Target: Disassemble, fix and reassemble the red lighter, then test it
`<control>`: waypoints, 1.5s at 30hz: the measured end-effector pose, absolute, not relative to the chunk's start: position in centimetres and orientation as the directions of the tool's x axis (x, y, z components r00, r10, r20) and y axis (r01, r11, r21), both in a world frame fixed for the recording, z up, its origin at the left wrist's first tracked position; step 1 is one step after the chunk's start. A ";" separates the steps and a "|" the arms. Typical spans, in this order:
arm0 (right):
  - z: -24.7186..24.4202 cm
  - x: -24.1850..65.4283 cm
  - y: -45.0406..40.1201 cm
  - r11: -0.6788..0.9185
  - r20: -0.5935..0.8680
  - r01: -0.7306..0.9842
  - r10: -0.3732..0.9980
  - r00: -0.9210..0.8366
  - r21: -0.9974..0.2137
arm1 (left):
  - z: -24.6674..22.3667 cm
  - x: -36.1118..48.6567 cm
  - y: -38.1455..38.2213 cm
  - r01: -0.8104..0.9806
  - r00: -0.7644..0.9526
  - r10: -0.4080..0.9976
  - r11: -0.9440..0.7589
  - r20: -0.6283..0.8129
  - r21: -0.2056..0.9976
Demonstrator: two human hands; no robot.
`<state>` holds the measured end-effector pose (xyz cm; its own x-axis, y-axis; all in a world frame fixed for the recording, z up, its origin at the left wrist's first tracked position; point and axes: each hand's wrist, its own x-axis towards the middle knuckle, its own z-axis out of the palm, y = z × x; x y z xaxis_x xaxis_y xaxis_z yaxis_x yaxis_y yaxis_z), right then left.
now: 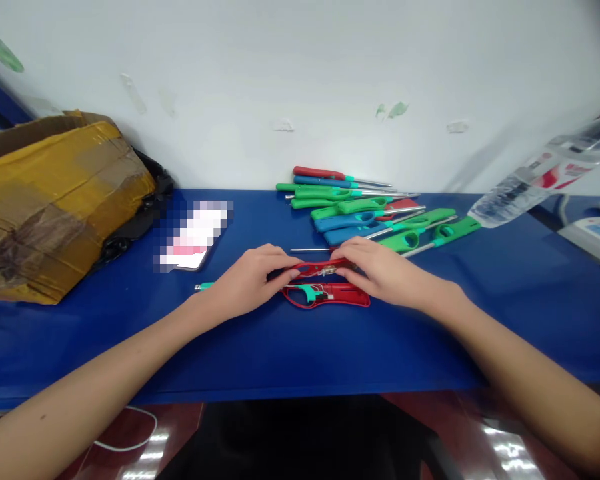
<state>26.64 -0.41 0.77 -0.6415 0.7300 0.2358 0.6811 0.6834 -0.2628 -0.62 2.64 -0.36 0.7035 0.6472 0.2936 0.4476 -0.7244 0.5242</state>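
- Presently grasped: one red casing half, pinched between my left hand and right hand; its metallic parts could drop out if I tilt it.
- Open red lighter half, on the blue table, just near of that grip: turquoise trigger exposed; a thumb's brush might dislodge it.
- Thin metal rod, just far, right end hidden: my knuckles might knock it.

Hands and forearms bare — the latter tapering — one small spot (left forearm).
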 end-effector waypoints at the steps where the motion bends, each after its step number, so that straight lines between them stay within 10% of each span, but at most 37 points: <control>1: 0.7 26.7 -0.5 0.684 0.248 0.686 0.729 -0.638 -0.249 | -0.3 -0.6 2.6 0.440 0.700 0.646 -0.726 0.304 0.529; 14: 1.0 26.4 -3.7 0.726 0.416 0.688 0.620 -0.665 0.018 | 0.4 -1.2 2.3 0.365 0.776 0.579 -0.735 0.249 0.572; 45: 0.5 27.8 -4.2 0.735 0.320 0.632 0.677 -0.662 -0.246 | -0.2 -1.3 2.1 0.318 0.800 0.564 -0.686 0.203 0.654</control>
